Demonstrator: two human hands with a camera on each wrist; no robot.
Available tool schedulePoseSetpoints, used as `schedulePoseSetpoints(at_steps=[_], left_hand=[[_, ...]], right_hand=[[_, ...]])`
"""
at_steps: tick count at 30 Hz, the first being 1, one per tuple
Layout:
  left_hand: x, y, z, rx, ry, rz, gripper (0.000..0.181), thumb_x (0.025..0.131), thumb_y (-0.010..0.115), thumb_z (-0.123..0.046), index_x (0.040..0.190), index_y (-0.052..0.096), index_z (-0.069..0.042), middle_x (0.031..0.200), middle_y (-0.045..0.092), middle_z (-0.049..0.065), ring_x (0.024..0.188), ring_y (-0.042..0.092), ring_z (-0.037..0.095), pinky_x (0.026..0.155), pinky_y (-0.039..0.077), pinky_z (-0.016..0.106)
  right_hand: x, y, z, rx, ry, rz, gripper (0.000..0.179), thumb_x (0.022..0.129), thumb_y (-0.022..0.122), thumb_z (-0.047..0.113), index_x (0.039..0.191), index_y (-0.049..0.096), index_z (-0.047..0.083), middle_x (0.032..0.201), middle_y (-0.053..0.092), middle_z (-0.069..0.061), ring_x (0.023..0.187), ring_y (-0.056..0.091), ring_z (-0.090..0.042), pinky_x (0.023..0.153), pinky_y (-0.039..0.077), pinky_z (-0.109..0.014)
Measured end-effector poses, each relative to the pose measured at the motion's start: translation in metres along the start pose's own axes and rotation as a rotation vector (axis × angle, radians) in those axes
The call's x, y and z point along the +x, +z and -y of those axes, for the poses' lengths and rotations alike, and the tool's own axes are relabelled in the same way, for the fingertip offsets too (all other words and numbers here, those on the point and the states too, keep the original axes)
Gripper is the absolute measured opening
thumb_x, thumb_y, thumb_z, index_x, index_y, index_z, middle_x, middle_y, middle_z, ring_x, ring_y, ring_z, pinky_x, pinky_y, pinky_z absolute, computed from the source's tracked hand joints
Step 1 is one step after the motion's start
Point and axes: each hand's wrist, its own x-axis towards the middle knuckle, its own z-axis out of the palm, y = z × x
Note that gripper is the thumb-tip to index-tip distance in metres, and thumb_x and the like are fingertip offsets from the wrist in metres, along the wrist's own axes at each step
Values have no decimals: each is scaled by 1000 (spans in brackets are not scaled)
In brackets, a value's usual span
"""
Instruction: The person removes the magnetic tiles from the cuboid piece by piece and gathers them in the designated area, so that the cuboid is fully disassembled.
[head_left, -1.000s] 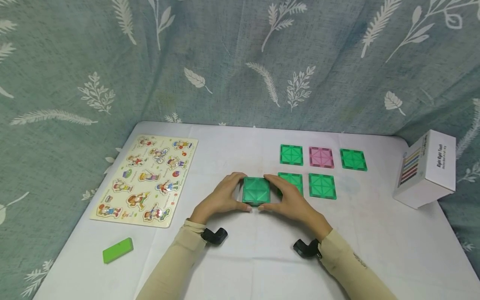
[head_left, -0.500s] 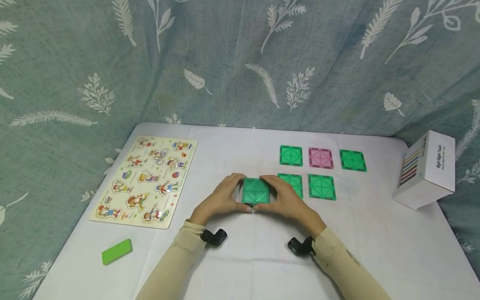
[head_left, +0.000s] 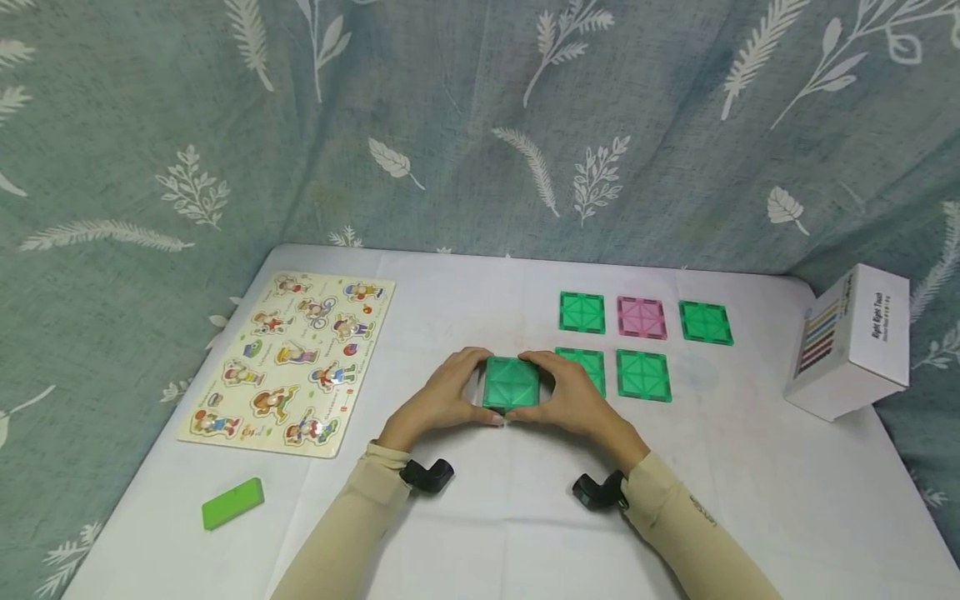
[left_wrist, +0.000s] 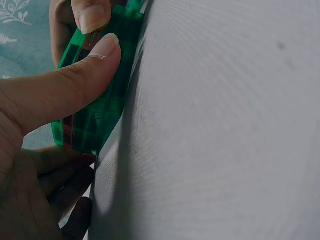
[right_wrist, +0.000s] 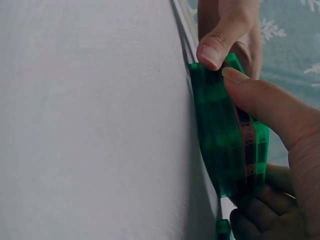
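Observation:
In the head view, a stack of square translucent magnetic tiles (head_left: pixel 512 383) sits at the middle of the white table, with a green tile on top. My left hand (head_left: pixel 442 396) grips its left side, thumb along the near edge and fingers behind. From the right, my right hand (head_left: pixel 577 400) holds the same stack in a matching way. Both wrist views show the thumbs pressed on the side of the green stack (right_wrist: pixel 217 125), where one thin reddish layer (left_wrist: pixel 68 131) runs between green ones. The stack's base is right at the cloth.
Right of the stack lie flat green tiles (head_left: pixel 644 375) and a pink tile (head_left: pixel 642 318) in two rows. A white box (head_left: pixel 851 342) stands at far right. On the left are a picture puzzle board (head_left: pixel 288 362) and a green block (head_left: pixel 233 503). A leaf-print curtain (head_left: pixel 450 125) hangs behind.
My right hand has shifted slightly left, its fingers coming in closer around the stack. My left hand stays in place, and the other tiles have not moved.

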Motion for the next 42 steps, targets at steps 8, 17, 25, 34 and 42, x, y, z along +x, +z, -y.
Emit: schedulePoseSetpoints(at_steps=[8, 17, 25, 34, 42], left_hand=[[0, 0, 0, 12, 2, -9, 93, 70, 92, -40, 145, 45, -11, 150, 47, 5, 145, 39, 28, 123, 33, 51], [1, 2, 1, 33, -5, 22, 93, 74, 89, -41, 148, 41, -10, 154, 43, 7, 147, 36, 30, 124, 31, 51], [0, -1, 2, 13, 4, 30, 94, 73, 90, -43, 147, 41, -12, 152, 43, 7, 145, 37, 29, 123, 34, 50], [-1, -1, 1, -13, 16, 43, 96, 76, 88, -39, 151, 37, -9, 156, 40, 8, 147, 34, 30, 124, 31, 50], [-1, -2, -1, -11, 20, 44, 96, 77, 88, -39, 151, 36, -9, 156, 40, 8, 147, 35, 30, 124, 31, 51]], right_hand=[[1, -1, 4, -21, -5, 46, 95, 71, 89, 51, 148, 49, 13, 150, 54, -5, 137, 52, -27, 111, 47, -50], [3, -3, 7, -37, 0, 57, 91, 71, 89, 49, 145, 52, 11, 147, 56, -6, 134, 55, -27, 110, 49, -50], [4, -3, 6, -61, -2, 58, 91, 70, 89, 52, 145, 53, 13, 147, 57, -5, 135, 55, -27, 110, 49, -49], [5, -5, 6, -64, 1, 49, 90, 69, 89, 53, 142, 56, 12, 144, 60, -5, 131, 58, -26, 108, 51, -48], [6, -6, 5, -64, 3, 43, 90, 68, 90, 52, 141, 58, 12, 143, 61, -6, 131, 58, -27, 108, 51, -48]])
